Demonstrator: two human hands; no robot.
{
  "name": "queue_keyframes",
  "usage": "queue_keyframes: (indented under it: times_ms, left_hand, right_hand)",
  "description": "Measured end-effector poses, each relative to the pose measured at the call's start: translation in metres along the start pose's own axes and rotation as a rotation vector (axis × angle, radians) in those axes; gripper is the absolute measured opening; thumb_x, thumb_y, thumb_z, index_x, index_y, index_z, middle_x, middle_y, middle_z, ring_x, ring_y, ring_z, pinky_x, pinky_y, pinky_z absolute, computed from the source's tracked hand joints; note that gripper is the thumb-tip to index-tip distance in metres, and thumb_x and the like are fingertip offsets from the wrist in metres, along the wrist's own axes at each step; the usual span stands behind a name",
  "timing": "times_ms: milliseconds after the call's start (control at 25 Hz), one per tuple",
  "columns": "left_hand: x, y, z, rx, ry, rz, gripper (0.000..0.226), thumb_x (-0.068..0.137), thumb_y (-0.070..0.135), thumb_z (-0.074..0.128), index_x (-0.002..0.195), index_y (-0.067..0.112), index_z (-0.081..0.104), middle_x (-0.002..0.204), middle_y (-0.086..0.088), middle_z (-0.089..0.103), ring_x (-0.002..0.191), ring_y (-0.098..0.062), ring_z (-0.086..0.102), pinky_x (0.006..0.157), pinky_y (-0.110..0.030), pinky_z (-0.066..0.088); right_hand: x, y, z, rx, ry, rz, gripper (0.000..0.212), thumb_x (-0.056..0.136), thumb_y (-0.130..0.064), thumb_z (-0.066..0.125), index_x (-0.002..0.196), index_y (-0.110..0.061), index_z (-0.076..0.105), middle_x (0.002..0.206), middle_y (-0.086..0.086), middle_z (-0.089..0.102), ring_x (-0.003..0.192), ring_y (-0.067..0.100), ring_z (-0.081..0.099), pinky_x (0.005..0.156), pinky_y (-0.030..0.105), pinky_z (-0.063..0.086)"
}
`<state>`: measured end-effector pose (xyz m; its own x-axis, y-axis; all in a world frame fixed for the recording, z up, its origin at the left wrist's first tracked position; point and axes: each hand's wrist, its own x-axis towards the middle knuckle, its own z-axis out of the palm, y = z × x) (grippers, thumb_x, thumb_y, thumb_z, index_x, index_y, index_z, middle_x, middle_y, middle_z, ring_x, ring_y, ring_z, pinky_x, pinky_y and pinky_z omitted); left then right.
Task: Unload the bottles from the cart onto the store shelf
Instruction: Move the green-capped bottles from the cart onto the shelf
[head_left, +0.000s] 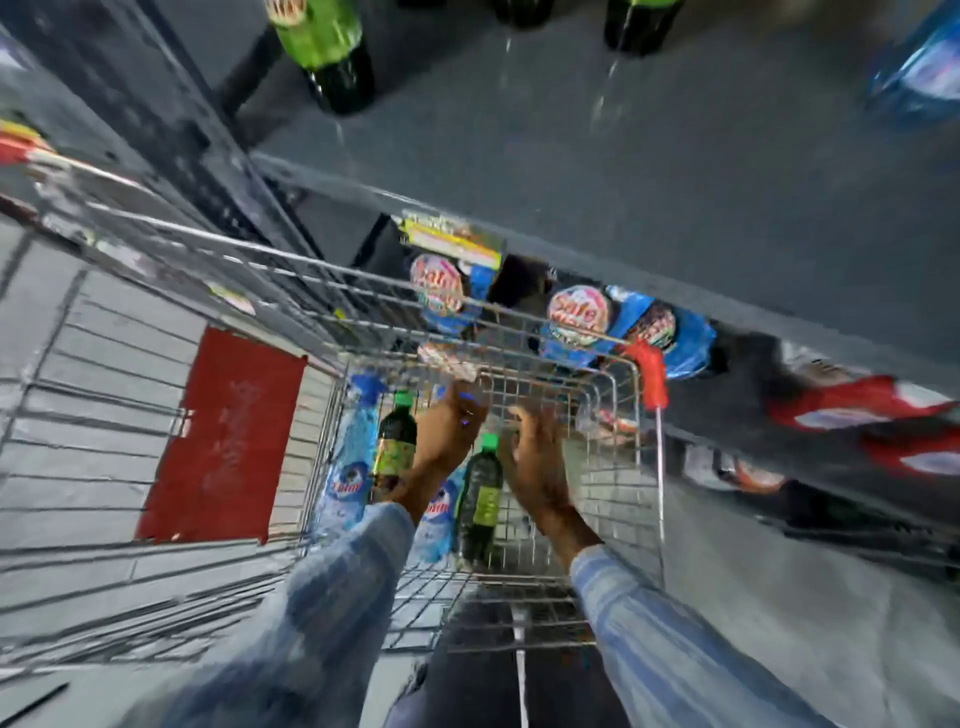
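I look down into a wire shopping cart (613, 395) standing against a grey store shelf (649, 171). In the cart lie two dark green-capped bottles (397, 441) (480, 499) and two blue-labelled water bottles (348, 467) (439, 514). My left hand (449, 436) reaches deep between the two dark bottles, its fingers curled near the cart's far wall; blur hides what they touch. To the right of the second dark bottle's cap, my right hand (537, 467) is spread with nothing in it. Dark green bottles (324, 52) (641, 26) stand on the shelf.
A blue water bottle (919, 78) sits on the shelf at the far right. Below the shelf board are blue packs (576, 322) and red packs (862, 405). The cart's red flap (228, 436) is on the left and a red corner guard (652, 374) on the right.
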<state>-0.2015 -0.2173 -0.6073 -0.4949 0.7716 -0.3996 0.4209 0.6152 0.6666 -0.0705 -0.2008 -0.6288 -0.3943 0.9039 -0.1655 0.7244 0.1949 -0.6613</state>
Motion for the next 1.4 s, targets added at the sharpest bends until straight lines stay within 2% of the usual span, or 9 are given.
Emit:
queue_keyframes:
  times_ms: [120, 280, 480, 600, 800, 960, 1120, 1240, 1400]
  left_hand:
    - [0.024, -0.056, 0.033, 0.080, -0.341, -0.159, 0.058, 0.078, 0.027, 0.069, 0.126, 0.003, 0.047, 0.121, -0.021, 0.061, 0.112, -0.033, 0.057, 0.088, -0.032, 0.043]
    - [0.039, -0.080, 0.053, 0.093, -0.568, -0.158, 0.079, 0.064, 0.041, 0.072, 0.123, -0.005, 0.047, 0.118, -0.022, 0.059, 0.112, -0.030, 0.055, 0.098, -0.040, 0.044]
    - [0.050, -0.083, 0.071, 0.187, -0.638, -0.139, 0.061, 0.071, 0.028, 0.077, 0.118, 0.000, 0.051, 0.121, -0.019, 0.061, 0.110, -0.032, 0.058, 0.093, -0.033, 0.045]
    - [0.052, -0.085, 0.077, 0.217, -0.588, -0.125, 0.061, 0.069, 0.037, 0.076, 0.112, 0.000, 0.055, 0.116, -0.020, 0.063, 0.107, -0.033, 0.059, 0.097, -0.039, 0.047]
    - [0.049, -0.074, 0.042, -0.538, -0.775, -0.338, 0.015, 0.063, 0.030, 0.072, 0.074, 0.019, 0.072, 0.084, -0.003, 0.073, 0.084, -0.017, 0.066, 0.083, -0.027, 0.051]
    - [0.056, -0.074, 0.037, -0.634, -0.766, -0.527, 0.021, 0.076, 0.015, 0.068, 0.096, 0.018, 0.062, 0.115, -0.013, 0.062, 0.114, -0.027, 0.056, 0.101, -0.037, 0.045]
    - [0.053, -0.048, 0.031, -0.506, -0.730, -0.481, 0.025, 0.081, 0.025, 0.065, 0.103, 0.014, 0.059, 0.101, -0.007, 0.064, 0.104, -0.025, 0.057, 0.078, -0.030, 0.049]
    - [0.051, -0.042, 0.035, -0.437, -0.547, -0.468, 0.042, 0.078, 0.032, 0.068, 0.111, 0.009, 0.058, 0.097, -0.006, 0.061, 0.091, -0.021, 0.056, 0.071, -0.031, 0.048]
    - [0.052, -0.041, 0.035, -0.429, -0.465, -0.514, 0.046, 0.078, 0.038, 0.068, 0.110, 0.007, 0.057, 0.096, -0.006, 0.060, 0.092, -0.023, 0.055, 0.079, -0.036, 0.051]
  right_hand:
    - [-0.007, 0.039, 0.058, -0.048, -0.402, 0.279, 0.047, 0.081, -0.027, 0.063, 0.119, -0.002, 0.051, 0.117, 0.026, 0.059, 0.111, 0.040, 0.055, 0.094, 0.045, 0.045]
    - [-0.018, 0.062, 0.096, -0.010, -0.771, 0.503, 0.066, 0.061, -0.035, 0.080, 0.116, -0.007, 0.055, 0.117, 0.016, 0.066, 0.105, 0.032, 0.063, 0.093, 0.038, 0.052]
    - [-0.029, 0.053, 0.102, 0.195, -0.702, 0.664, 0.069, 0.060, -0.028, 0.083, 0.119, -0.010, 0.052, 0.118, 0.008, 0.062, 0.111, 0.025, 0.058, 0.090, 0.025, 0.044]
    - [-0.028, 0.057, 0.103, 0.267, -0.684, 0.713, 0.070, 0.051, -0.023, 0.086, 0.114, -0.012, 0.056, 0.117, 0.010, 0.066, 0.107, 0.026, 0.061, 0.096, 0.034, 0.049]
    - [-0.008, 0.071, 0.077, 0.534, -0.793, 0.756, 0.061, 0.046, -0.005, 0.076, 0.104, -0.013, 0.060, 0.110, 0.020, 0.067, 0.099, 0.033, 0.063, 0.095, 0.052, 0.050]
    - [0.010, 0.061, 0.052, 0.618, -0.978, 0.707, 0.050, 0.069, 0.010, 0.062, 0.114, -0.010, 0.053, 0.098, 0.008, 0.063, 0.098, 0.027, 0.058, 0.086, 0.040, 0.051]
    - [0.008, 0.060, 0.052, 0.632, -0.944, 0.697, 0.038, 0.076, 0.013, 0.053, 0.103, -0.014, 0.056, 0.096, 0.007, 0.062, 0.098, 0.026, 0.056, 0.082, 0.034, 0.048]
    - [0.003, 0.064, 0.062, 0.539, -0.810, 0.660, 0.036, 0.064, 0.003, 0.072, 0.092, -0.016, 0.063, 0.101, 0.012, 0.068, 0.098, 0.028, 0.061, 0.093, 0.040, 0.050]
    - [0.003, 0.092, 0.078, 0.334, -0.685, 0.615, 0.080, 0.036, -0.038, 0.086, 0.108, -0.013, 0.059, 0.106, 0.009, 0.071, 0.096, 0.023, 0.066, 0.090, 0.041, 0.055]
